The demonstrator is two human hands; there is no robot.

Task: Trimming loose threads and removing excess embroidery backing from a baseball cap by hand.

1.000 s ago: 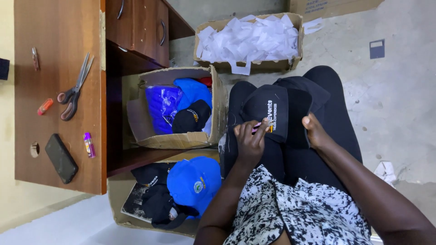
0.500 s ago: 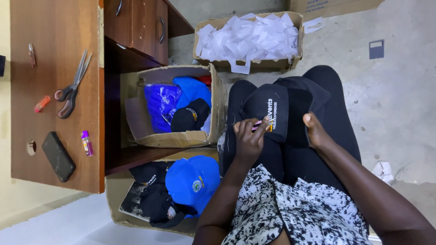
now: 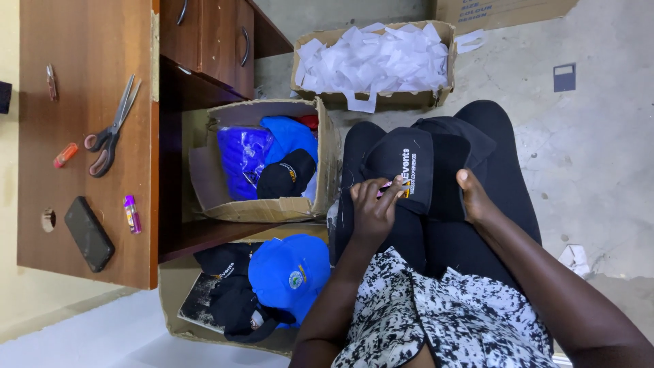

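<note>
Cap (image 3: 409, 167), black, lies across the seated person's lap, long axis running between both hands. Left hand (image 3: 373, 208) fingers pinch its front panel; right hand (image 3: 475, 197) grips the brim edge.

A cap (image 3: 415, 170) lies on the person's lap, between the left hand (image 3: 373, 211) and right hand (image 3: 475, 197). Left of the lap stand two boxes of caps (image 3: 269, 163) (image 3: 259, 293) (one under the desk (image 3: 88, 136)). Scissors (image 3: 112, 126) and a phone (image 3: 88, 234) lie on the desk. A box of paper scraps (image 3: 375, 61) sits beyond the knees.
</note>
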